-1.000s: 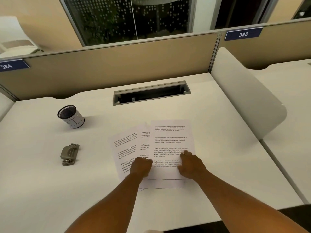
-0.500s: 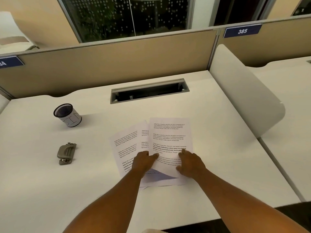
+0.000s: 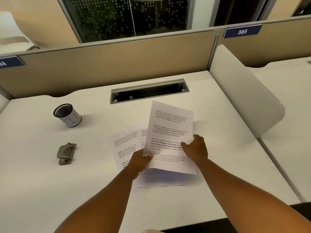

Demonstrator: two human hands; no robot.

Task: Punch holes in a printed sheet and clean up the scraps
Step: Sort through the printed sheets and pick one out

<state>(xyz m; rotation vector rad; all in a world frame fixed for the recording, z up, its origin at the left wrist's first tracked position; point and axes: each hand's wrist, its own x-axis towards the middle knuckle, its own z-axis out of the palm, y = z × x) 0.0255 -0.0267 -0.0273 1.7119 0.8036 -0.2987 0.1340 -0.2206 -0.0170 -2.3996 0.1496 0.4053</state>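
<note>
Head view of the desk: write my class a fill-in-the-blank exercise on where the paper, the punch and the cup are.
1. Both hands hold one printed sheet lifted above the ____ of other sheets.
2. The grey hole punch lies on the desk, to the ____ of the papers.
3. The mesh cup carries a white label reading ____.
4. The left hand grips the sheet's ____ edge; the right hand grips the opposite edge.

Missing words: pile; left; BIN; left
</note>
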